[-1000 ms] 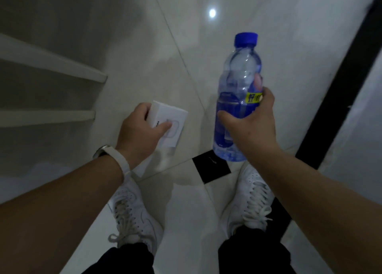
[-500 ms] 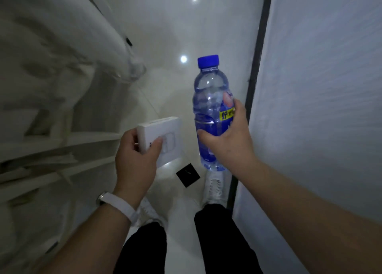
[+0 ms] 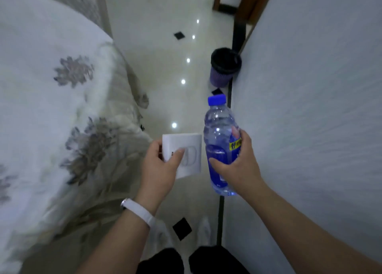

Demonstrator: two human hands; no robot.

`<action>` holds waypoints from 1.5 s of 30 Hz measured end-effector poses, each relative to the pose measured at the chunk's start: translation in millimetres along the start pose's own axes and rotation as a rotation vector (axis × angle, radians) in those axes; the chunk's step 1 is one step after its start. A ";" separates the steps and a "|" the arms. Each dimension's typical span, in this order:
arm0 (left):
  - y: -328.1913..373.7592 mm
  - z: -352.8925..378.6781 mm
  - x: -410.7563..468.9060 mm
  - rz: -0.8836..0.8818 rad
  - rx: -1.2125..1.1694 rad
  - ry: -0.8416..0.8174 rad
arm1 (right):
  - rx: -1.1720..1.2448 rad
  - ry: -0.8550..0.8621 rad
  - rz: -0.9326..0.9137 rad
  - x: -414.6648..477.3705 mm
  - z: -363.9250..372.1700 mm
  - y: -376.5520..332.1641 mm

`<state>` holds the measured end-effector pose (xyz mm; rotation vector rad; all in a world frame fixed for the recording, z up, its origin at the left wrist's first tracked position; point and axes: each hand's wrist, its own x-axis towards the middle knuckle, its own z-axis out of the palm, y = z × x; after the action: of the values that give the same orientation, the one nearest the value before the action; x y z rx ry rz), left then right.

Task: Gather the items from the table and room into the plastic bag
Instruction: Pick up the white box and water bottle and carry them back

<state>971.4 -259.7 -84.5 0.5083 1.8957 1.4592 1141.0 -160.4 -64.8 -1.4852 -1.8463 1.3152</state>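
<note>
My left hand (image 3: pixel 159 170) grips a small white box (image 3: pixel 189 153) with a faint rounded outline printed on its face, thumb across the front. A white band sits on that wrist. My right hand (image 3: pixel 241 166) holds a clear water bottle (image 3: pixel 220 141) upright by its blue label; the blue cap points away from me. Both items are carried side by side at waist height above the floor. No plastic bag is in view.
A bed with a white floral cover (image 3: pixel 51 108) fills the left. A white wall (image 3: pixel 310 108) runs along the right. Between them lies a narrow glossy tiled floor (image 3: pixel 161 46) with a purple bin lined in black (image 3: pixel 224 69) against the wall ahead.
The view has swung from a shelf area to a passage between bed and wall, and the bin has come into sight. Both hands keep the same hold on the box and bottle.
</note>
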 end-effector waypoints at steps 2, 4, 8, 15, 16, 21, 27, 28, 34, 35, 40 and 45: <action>34.3 -4.9 4.7 0.039 -0.047 -0.040 | -0.001 0.022 -0.032 -0.2 -11.0 -23.7; 61.5 -10.3 9.0 0.041 -0.041 -0.068 | 0.019 0.027 -0.063 1.5 -19.1 -45.0; 104.0 -17.2 28.2 0.064 -0.005 -0.093 | 0.063 0.042 -0.093 16.6 -32.9 -78.3; 145.2 2.5 83.8 0.056 -0.006 -0.063 | 0.105 0.019 -0.112 83.2 -44.9 -102.1; 149.7 8.6 95.6 0.044 -0.017 -0.061 | 0.114 0.009 -0.117 97.6 -47.1 -103.3; 183.1 50.8 166.2 -0.056 -0.074 -0.015 | 0.184 -0.010 -0.118 194.9 -64.9 -115.2; 237.2 101.3 224.8 -0.084 -0.144 0.067 | 0.232 -0.086 -0.149 287.8 -102.0 -147.8; 244.5 108.1 233.6 -0.075 -0.160 0.080 | 0.220 -0.098 -0.166 302.1 -107.2 -155.3; 273.6 124.9 291.7 -0.035 -0.210 0.022 | 0.251 -0.062 -0.171 354.4 -116.9 -181.5; 276.2 124.0 305.0 -0.032 -0.222 0.016 | 0.256 -0.058 -0.166 362.3 -114.7 -184.1; 282.0 108.9 373.9 -0.053 -0.287 0.027 | 0.196 -0.063 -0.150 409.3 -91.8 -205.9; 286.6 84.7 467.8 -0.066 -0.355 0.023 | 0.143 -0.051 -0.140 474.2 -53.1 -245.6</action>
<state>680.7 194.8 46.3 0.2598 1.6040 1.7145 899.0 300.6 65.2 -1.2375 -1.8110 1.3968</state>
